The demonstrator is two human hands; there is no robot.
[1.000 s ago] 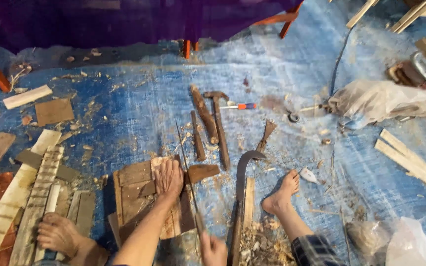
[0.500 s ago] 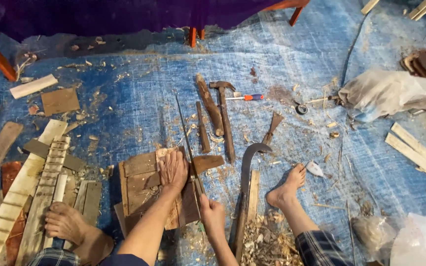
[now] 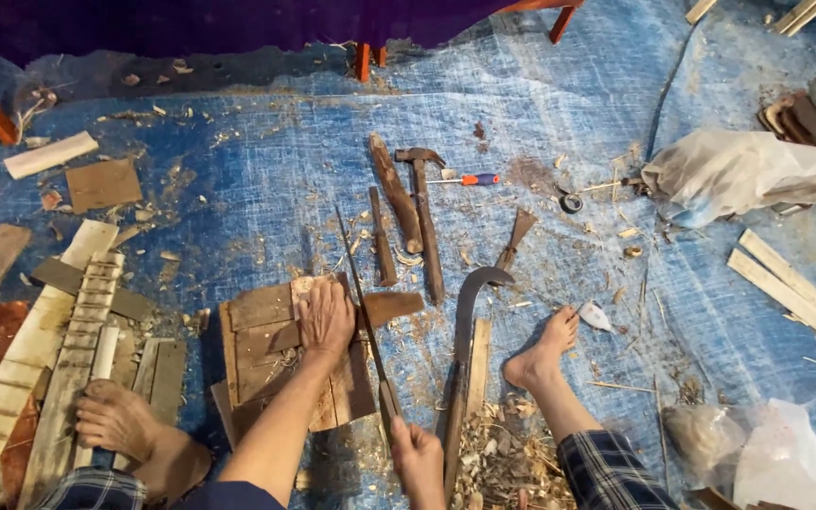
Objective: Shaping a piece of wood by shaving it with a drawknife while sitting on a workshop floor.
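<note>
Head view: left hand [image 3: 326, 319] flat, fingers spread, pressing wood boards [image 3: 266, 349] on blue tarp [image 3: 266, 189]. Right hand [image 3: 415, 453] closed around handle of thin saw [image 3: 363, 312] lying along boards' right edge. Sickle [image 3: 465, 349] just right; hammer [image 3: 424, 217], screwdriver [image 3: 469, 179] beyond. Bare feet either side.

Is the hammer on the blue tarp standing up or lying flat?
Lying flat. The hammer rests lengthwise on the blue tarp, head away from the person, handle pointing toward them, beside a wooden stick; neither hand touches it.
</note>
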